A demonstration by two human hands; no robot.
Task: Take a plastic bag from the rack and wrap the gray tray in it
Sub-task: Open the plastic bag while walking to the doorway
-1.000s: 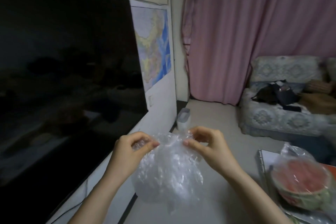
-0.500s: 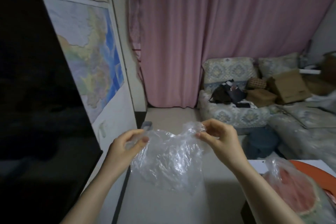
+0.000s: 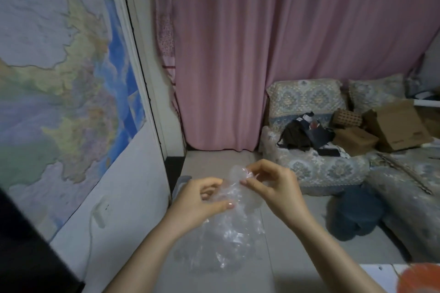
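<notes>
1. Grip: left hand (image 3: 202,202) and right hand (image 3: 273,188) each pinch the top edge of the clear plastic bag (image 3: 228,233), held in mid-air above the floor.
2. Progress: bag taken; mouth apparently not yet opened; gray tray not in view, wrapping outstanding.
3. Change: hands have drawn closer together; the bag hangs more bunched.

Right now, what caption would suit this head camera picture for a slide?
Both hands, left hand and right hand, pinch a clear plastic bag at its top.
</notes>
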